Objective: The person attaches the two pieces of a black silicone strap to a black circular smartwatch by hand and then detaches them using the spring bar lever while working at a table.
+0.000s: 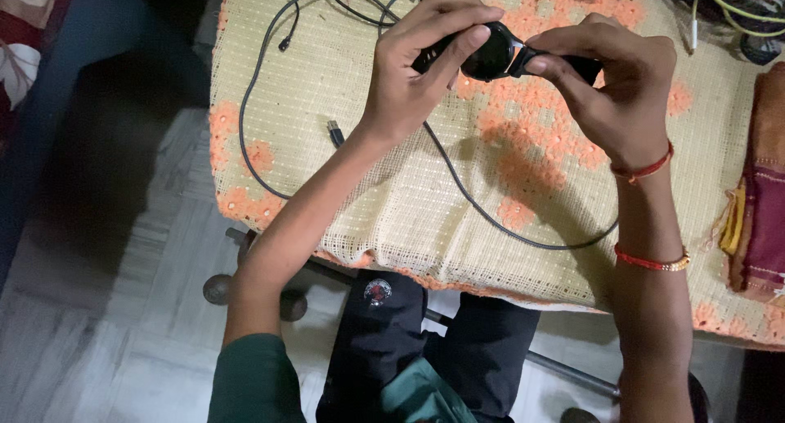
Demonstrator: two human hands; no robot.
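Note:
A black round-faced wristwatch (pixel 493 55) is held between both hands above a table covered by a yellow crocheted cloth (pixel 392 194) with orange patches. My left hand (pixel 417 67) grips the watch's left strap and case, its index finger lying along the dial's edge. On the other side, my right hand (pixel 609 83) pinches the right strap where it meets the case. Red thread bands circle my right wrist and forearm.
A long black cable (pixel 245 120) loops across the cloth, its plug end (pixel 336 133) lying free near my left wrist. More cables lie at the back right. Folded maroon fabric (pixel 764 218) sits at the right edge. Below the table are my dark trousers and grey floor tiles.

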